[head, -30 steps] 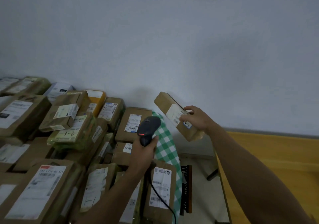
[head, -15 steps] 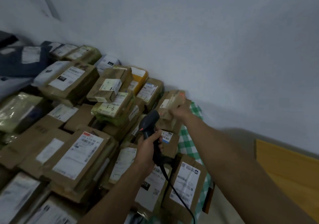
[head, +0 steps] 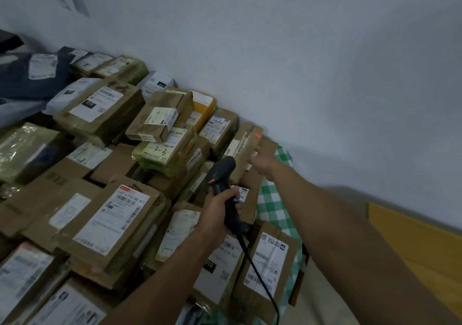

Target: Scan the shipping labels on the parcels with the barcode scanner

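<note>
Amid stacked brown parcels (head: 110, 227), left hand (head: 218, 208) wraps the black corded barcode scanner (head: 222, 174). At its 1 o'clock, right hand (head: 263, 164) grips a slim brown cardboard parcel (head: 243, 147), red dot (head: 257, 134) at its far end.

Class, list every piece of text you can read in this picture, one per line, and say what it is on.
"3-3", handwritten: green parcel
"3-1", handwritten: box by the wall
"L714 00 411": big box
"010", upside down: far box
"010": near parcel
All other print is too small or blurred to read.
</note>
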### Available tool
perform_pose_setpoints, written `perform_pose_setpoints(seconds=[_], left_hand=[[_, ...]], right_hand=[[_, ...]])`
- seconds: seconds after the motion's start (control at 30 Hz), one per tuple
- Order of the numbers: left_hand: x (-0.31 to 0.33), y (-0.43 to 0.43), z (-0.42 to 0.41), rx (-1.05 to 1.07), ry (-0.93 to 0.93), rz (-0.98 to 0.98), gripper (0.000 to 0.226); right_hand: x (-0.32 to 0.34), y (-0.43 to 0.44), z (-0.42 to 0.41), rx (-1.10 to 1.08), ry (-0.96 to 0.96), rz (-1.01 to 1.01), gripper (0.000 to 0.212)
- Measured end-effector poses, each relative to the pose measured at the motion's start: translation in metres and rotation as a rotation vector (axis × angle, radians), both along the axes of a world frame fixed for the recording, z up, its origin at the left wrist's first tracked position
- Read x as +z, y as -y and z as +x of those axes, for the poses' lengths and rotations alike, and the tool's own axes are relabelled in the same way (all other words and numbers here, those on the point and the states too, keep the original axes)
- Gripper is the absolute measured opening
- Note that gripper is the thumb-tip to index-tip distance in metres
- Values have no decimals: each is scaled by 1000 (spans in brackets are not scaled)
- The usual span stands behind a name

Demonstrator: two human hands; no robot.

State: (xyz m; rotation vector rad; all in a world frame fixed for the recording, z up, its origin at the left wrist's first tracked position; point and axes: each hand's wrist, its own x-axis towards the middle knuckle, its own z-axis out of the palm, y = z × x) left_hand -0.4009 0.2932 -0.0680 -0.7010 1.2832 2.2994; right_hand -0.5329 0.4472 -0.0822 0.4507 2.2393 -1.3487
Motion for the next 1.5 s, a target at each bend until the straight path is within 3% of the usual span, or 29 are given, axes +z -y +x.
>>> perform_pose_setpoints(seconds=[0.27,0.47,0.67,0.83,0.97,1.1,1.17,1.27,1.4,1.5], left_hand=[[31,-22,19,-93,19,227,10],[53,-44,50,-263,-118,226,18],[69,-34,111,-453,-233,209,29],[71,7,163,-429,-295,134,28],[59,47,190,-478,-365,-71,30],[39,72,223,-522,-440,-337,23],[24,84,242,-526,-394,-386,17],[-11,105,273,-502,-241,-444,33],[-51,120,306,-413,-75,-408,12],[-64,123,325,-426,-38,-448,14]], right_hand=[[76,-30,87,-131,-114,-196,42],[114,-27,189,-240,-167,-146,46],[135,0,293,-330,-226,-256,42],[118,21,359,-146,-241,-323,48],[93,41,386,-30,-193,-305,63],[64,60,408,81,-157,-253,36],[51,69,424,112,-116,-278,29],[28,80,449,137,19,-313,26],[-16,91,467,124,157,-256,25],[-44,96,475,91,237,-216,21]])
